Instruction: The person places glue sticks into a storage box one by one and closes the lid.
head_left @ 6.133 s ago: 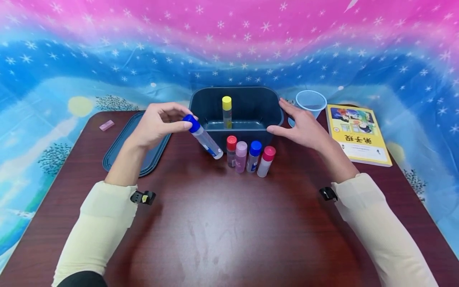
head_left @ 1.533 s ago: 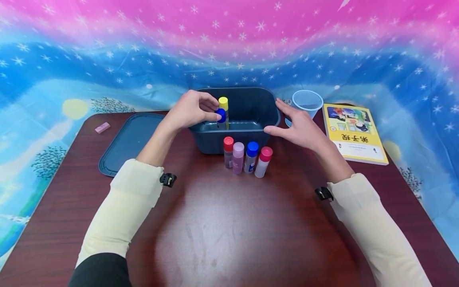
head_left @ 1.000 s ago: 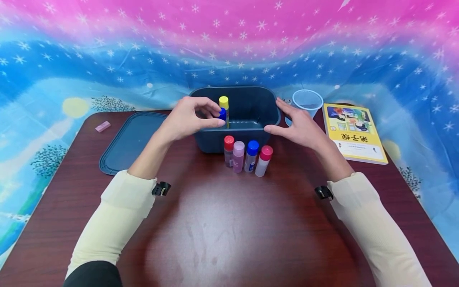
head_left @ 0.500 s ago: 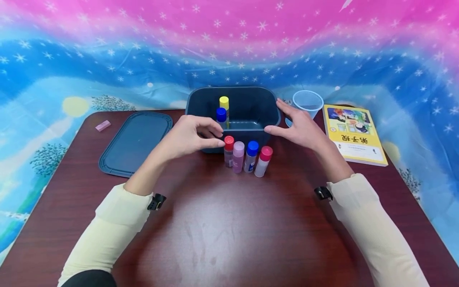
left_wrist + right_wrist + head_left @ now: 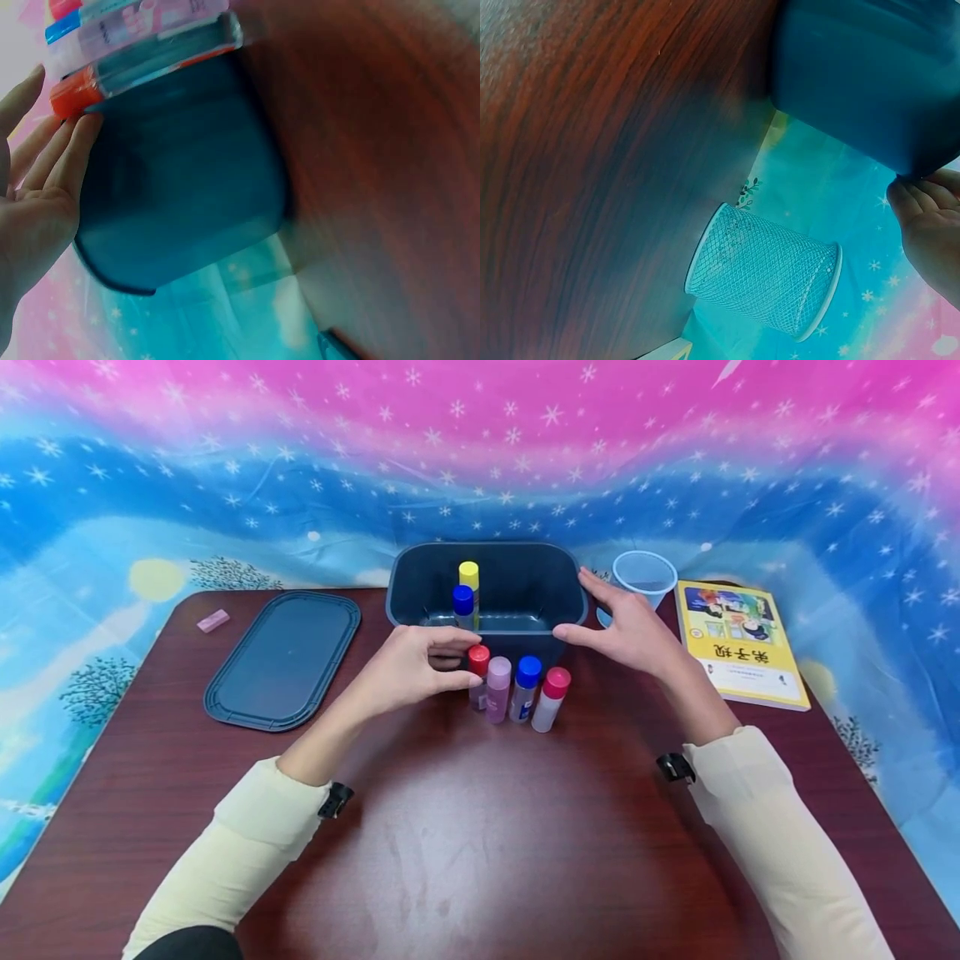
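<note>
Four small bottles stand in a row before a dark blue bin (image 5: 487, 547): red-capped (image 5: 477, 662), lilac-capped (image 5: 498, 688), blue-capped (image 5: 528, 680) and pink-capped (image 5: 553, 695). My left hand (image 5: 463, 662) reaches the row's left end. In the left wrist view its straight fingertips (image 5: 88, 124) touch the red cap (image 5: 71, 96), against the bin's wall (image 5: 180, 172). My right hand (image 5: 573, 602) rests open on the bin's right rim; the right wrist view shows it (image 5: 930, 217) beside the bin (image 5: 855, 67). Inside the bin stand a yellow-capped bottle (image 5: 468, 575) and a blue-capped one (image 5: 462, 602).
The bin's lid (image 5: 285, 660) lies flat at the left, with a pink eraser (image 5: 213, 621) beyond it. A pale blue mesh cup (image 5: 645, 572) (image 5: 765, 274) and a yellow book (image 5: 738, 639) sit right of the bin. Bare dark wood table (image 5: 480, 843) spreads in front.
My left hand set the blue-capped bottle upright in the bin beside the yellow-capped one, let go, and drew back down to the red-capped bottle. The right hand stayed on the rim.
</note>
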### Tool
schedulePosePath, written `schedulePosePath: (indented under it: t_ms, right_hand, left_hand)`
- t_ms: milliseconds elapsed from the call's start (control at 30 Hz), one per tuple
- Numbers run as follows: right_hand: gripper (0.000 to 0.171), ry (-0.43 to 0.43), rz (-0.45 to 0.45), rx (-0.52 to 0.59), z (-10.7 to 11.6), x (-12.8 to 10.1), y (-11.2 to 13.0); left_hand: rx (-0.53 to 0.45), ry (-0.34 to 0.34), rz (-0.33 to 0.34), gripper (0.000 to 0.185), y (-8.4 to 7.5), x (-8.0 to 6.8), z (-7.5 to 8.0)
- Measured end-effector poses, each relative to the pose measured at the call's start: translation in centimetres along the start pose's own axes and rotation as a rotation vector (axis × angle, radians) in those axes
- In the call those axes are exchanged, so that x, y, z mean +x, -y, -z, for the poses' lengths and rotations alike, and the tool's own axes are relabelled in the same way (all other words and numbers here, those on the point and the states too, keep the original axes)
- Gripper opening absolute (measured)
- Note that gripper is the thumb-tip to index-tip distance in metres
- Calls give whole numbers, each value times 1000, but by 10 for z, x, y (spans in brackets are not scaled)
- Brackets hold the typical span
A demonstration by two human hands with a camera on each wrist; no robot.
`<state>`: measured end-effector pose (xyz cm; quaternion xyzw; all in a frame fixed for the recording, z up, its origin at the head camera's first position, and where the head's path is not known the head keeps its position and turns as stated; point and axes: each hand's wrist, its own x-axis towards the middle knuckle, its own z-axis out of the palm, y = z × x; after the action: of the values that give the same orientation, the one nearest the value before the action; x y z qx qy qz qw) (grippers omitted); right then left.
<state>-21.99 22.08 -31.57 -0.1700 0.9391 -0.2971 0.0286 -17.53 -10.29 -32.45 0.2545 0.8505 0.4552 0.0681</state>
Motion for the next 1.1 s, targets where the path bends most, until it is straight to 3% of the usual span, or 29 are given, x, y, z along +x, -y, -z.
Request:
schedulePosePath:
  t_ms: [433,733,1100]
  right_hand:
    - [97,-4,6,4,0,0,1]
    - [97,-2,5,3,1,0,2]
    - [97,2,-4,9,0,-1,0]
  left_hand:
    - [-10,-147,-81,37,3,-3,-16]
    - [-48,-108,-93,29,3,-6,-12]
    - [-23,-83,-88,28,-4,-8,6]
